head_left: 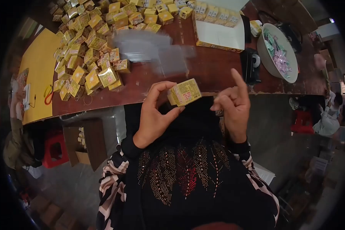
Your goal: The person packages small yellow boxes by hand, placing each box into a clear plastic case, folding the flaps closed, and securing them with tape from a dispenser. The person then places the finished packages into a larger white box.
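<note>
My left hand grips a small yellow printed box between thumb and fingers, just in front of the table's edge. The box is tilted, with its printed faces toward me. To its right, my right hand is raised apart from the box. Its index finger points up and the other fingers are loosely bent, with nothing visible in them. Beyond the held box, thin clear plastic sleeves lie on the dark red table, partly blurred. A large heap of similar yellow boxes covers the table's left side.
An open display carton at the back right holds rows of small boxes. Right of it stand a black tape dispenser and a white basin with green and pink packets. A brown carton and red stool are below left.
</note>
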A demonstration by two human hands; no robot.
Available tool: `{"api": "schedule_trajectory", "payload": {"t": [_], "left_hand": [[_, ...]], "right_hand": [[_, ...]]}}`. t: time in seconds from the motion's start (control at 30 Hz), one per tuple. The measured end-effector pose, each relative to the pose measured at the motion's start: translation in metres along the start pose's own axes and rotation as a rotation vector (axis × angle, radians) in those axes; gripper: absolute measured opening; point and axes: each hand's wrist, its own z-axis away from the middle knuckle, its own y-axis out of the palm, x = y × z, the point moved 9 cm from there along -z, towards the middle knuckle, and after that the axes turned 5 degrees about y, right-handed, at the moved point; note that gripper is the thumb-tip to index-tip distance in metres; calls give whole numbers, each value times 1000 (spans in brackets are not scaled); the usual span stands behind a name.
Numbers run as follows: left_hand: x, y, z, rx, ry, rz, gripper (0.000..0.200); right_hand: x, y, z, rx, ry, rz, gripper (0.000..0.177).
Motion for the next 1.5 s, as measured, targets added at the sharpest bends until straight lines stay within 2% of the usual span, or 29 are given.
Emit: {"api": "schedule_trajectory", "payload": {"t": [0.07, 0.1, 0.17, 0.4, 0.5, 0.57, 0.6, 0.63, 0.67, 0.7, 0.77, 0.8, 0.9, 0.97, 1.0, 1.03, 1.07, 1.1, 1.13, 1.17, 1.2, 1.23, 1.27, 1.3, 1.43, 1.5], "left_hand": [[-4, -3, 0, -16, 25, -68, 58], [-6, -6, 0, -25, 50, -133, 58], [-10, -7, 0, -69, 88, -157, 57], [-16, -10, 0, -117, 181, -232, 57], [-11, -12, 0, -111, 148, -220, 55], [-1, -12, 1, -90, 74, -119, 55], [6, -10, 1, -69, 1, -16, 56], [5, -11, 1, -72, 1, -16, 56], [12, -7, 2, -46, -116, 90, 56], [20, -2, 4, -19, -232, 195, 57], [18, 0, 2, -7, -224, 227, 58], [17, 2, 1, 6, -217, 261, 59], [21, 0, 2, -11, -234, 290, 59], [21, -2, 3, -23, -230, 260, 58], [20, -4, 3, -30, -226, 230, 58], [19, -6, 2, -30, -222, 228, 58], [3, -8, -3, 11, -48, 7, 55], [-14, -6, -5, 52, 127, -213, 54], [-14, -5, -8, 55, 130, -213, 54], [-25, 1, -10, 103, 269, -276, 51], [-37, 9, -9, 154, 411, -337, 49], [-40, 10, -13, 164, 421, -334, 49], [-50, 20, -14, 249, 537, -428, 47], [-57, 31, -13, 331, 656, -521, 45], [-55, 52, -17, 484, 783, -545, 54], [-56, 55, -30, 463, 792, -610, 59]], "right_hand": [[-13, 41, 6, 211, 188, -188, 59], [-17, 47, 6, 214, 192, -192, 59], [-35, 59, 10, 245, 339, -278, 67], [-40, 69, 10, 235, 403, -253, 63], [-40, 68, 7, 288, 409, -162, 61], [-38, 62, 0, 278, 305, 145, 57], [-44, 60, -2, 279, 304, 146, 57], [-31, 53, -7, 198, 51, 264, 52], [-14, 49, -7, 113, -203, 377, 47], [-12, 48, -12, 114, -203, 376, 47], [23, 71, 4, 276, -731, 603, 39], [23, 70, 1, 276, -730, 603, 39], [14, 75, -10, 389, -683, 598, 31], [-3, 80, -17, 521, -567, 620, 48], [0, 79, -16, 521, -570, 618, 48], [-7, 77, -21, 582, -362, 452, 57], [-14, 76, -25, 634, -154, 285, 69], [-18, 68, -33, 594, 1, 131, 74], [-23, 57, -39, 548, 157, -24, 80], [-29, 44, -49, 541, 284, 43, 81], [-28, 37, -56, 532, 278, 44, 81], [-37, 42, -53, 678, 390, 82, 76], [-43, 47, -47, 824, 498, 125, 72], [-39, 52, -47, 839, 527, 100, 61], [-27, 52, -55, 841, 558, 0, 54], [-10, 36, -71, 788, 487, 26, 52]]}}
